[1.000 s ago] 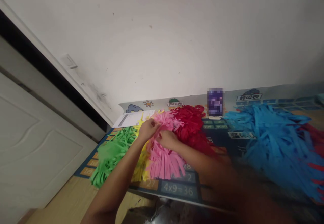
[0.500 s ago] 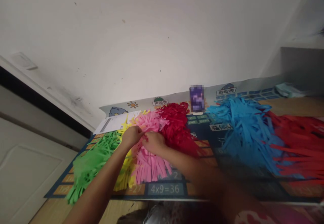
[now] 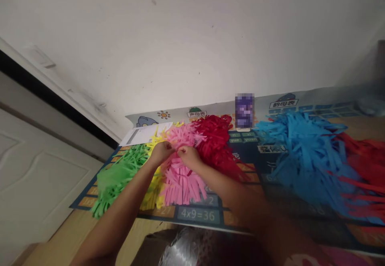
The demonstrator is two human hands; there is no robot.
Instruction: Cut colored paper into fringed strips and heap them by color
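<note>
A bundle of pink paper fringe (image 3: 184, 182) lies on the table, its strips fanning toward me. My left hand (image 3: 162, 153) and my right hand (image 3: 189, 156) are close together over its middle, fingers pinched at the pink strips. What exactly sits between the fingertips is too small to make out. Yellow fringe (image 3: 152, 194) lies under and left of the pink, partly behind my left forearm. Green fringe (image 3: 120, 170) is further left. Dark red fringe (image 3: 215, 142) adjoins the pink on the right, beyond my right hand.
Blue fringe (image 3: 306, 154) and another red bundle (image 3: 368, 158) spread over the right side. A printed mat (image 3: 198, 214) covers the table. White paper (image 3: 141, 134) lies at the back left, and a blurred purple card (image 3: 244, 111) stands near the wall. A door (image 3: 39, 174) is at left.
My view has shifted, so the table items appear further right and slightly higher. My hands stay at the pink fringe, with a small gap now showing between them.
</note>
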